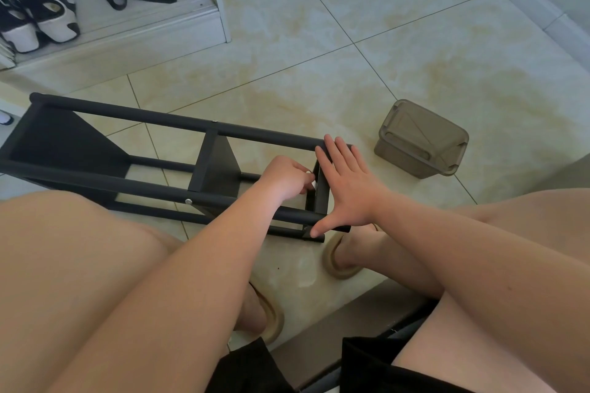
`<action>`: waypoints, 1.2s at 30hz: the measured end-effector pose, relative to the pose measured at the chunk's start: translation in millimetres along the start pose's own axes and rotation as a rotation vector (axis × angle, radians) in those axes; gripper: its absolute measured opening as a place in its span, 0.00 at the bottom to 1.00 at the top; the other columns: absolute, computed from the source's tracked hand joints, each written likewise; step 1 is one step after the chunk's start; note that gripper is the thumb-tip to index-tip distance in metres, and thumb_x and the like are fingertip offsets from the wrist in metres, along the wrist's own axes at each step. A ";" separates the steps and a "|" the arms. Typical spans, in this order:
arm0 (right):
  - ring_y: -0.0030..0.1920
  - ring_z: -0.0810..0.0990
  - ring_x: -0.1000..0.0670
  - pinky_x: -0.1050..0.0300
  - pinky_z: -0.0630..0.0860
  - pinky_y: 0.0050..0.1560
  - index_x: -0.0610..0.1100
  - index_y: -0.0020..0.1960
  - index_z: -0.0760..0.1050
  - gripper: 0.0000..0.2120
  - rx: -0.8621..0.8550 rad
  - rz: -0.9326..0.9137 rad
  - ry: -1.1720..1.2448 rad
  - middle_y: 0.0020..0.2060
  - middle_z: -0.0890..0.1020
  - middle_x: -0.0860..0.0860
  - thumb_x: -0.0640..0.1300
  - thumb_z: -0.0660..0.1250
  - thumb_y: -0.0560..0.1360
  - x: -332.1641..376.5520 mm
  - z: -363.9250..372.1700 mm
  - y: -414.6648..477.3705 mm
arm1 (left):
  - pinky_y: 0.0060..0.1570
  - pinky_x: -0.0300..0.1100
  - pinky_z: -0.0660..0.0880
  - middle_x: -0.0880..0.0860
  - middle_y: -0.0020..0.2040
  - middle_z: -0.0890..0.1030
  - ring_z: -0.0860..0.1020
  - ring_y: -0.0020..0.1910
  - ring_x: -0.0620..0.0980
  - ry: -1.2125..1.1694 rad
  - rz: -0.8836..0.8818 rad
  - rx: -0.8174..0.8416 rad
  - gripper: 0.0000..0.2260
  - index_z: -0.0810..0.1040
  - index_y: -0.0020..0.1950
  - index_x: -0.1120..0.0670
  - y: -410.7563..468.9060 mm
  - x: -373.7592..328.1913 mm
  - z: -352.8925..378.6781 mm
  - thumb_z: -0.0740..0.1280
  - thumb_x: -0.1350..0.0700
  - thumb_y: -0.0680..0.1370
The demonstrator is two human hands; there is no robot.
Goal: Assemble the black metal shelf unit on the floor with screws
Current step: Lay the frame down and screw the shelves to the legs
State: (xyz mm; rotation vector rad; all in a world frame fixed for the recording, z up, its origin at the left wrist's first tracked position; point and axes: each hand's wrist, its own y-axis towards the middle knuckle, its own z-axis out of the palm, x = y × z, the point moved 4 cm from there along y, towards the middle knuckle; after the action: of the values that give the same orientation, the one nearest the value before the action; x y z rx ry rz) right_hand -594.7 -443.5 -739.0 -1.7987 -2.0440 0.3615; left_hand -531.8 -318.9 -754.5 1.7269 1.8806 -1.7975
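The shelf is lying on its side on the tiled floor, right in front of a seated person's knees. The right hand is pressing flat against the shelf's near end, fingers straight and spread across both rails, its grip open. The left hand is reaching inside that end, its grip closed and pinching a white bit against the end panel; whether that is a screw or a tool is too small to tell.

This is looking like the fixing of the last panel. To do it well, the flat hand should be holding the panel square against the rails while the other is keeping the fastener straight in its hole, turning lightly at first so that the thread is not crossing.

A brown bin is sitting on the floor beyond the shelf's near end. A white cabinet holding shoes is standing well behind the shelf.
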 end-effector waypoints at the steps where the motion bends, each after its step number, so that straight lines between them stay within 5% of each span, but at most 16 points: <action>1: 0.76 0.25 0.43 0.46 0.27 0.76 0.41 0.81 0.31 0.73 0.000 -0.001 0.001 0.78 0.29 0.42 0.84 0.63 0.58 0.0 0.0 0.0 | 0.57 0.45 0.76 0.50 0.43 0.85 0.84 0.49 0.48 -0.020 -0.006 0.006 0.05 0.81 0.54 0.54 -1.1 -1.6 0.7 0.67 0.56 0.81; 6: 0.78 0.26 0.42 0.46 0.27 0.75 0.41 0.81 0.31 0.73 -0.003 0.001 -0.003 0.78 0.29 0.42 0.84 0.63 0.58 0.2 0.9 0.3 | 0.47 0.42 0.74 0.53 0.47 0.85 0.83 0.48 0.48 0.008 -0.023 0.051 0.09 0.80 0.60 0.56 -4.1 -4.9 1.3 0.64 0.57 0.83; 19: 0.77 0.26 0.42 0.44 0.29 0.77 0.41 0.81 0.31 0.74 -0.003 -0.002 -0.001 0.78 0.29 0.42 0.84 0.62 0.57 0.0 1.1 1.4 | 0.53 0.44 0.76 0.51 0.46 0.84 0.83 0.47 0.46 0.007 -0.108 0.097 0.10 0.77 0.63 0.56 -6.3 -3.2 0.7 0.64 0.56 0.83; 29: 0.76 0.25 0.43 0.45 0.28 0.76 0.41 0.81 0.31 0.74 -0.003 -0.005 0.010 0.78 0.29 0.42 0.85 0.60 0.56 -0.6 2.1 2.3 | 0.62 0.48 0.76 0.48 0.40 0.84 0.82 0.44 0.44 0.006 -0.203 0.121 0.06 0.77 0.53 0.55 -4.9 -0.7 5.9 0.63 0.54 0.83; 36: 0.74 0.22 0.44 0.46 0.27 0.76 0.42 0.80 0.30 0.74 0.004 -0.009 0.008 0.78 0.28 0.42 0.85 0.60 0.55 -0.9 2.2 2.0 | 0.57 0.45 0.75 0.48 0.42 0.84 0.83 0.49 0.46 0.059 -0.166 0.121 0.05 0.76 0.53 0.53 -4.6 -0.2 7.3 0.61 0.56 0.84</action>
State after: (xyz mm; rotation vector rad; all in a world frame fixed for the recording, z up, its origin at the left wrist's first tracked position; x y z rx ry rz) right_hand -593.8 -443.9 -741.9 -1.7856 -2.0435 0.3549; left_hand -539.4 -322.9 -753.7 1.7250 2.0337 -1.9771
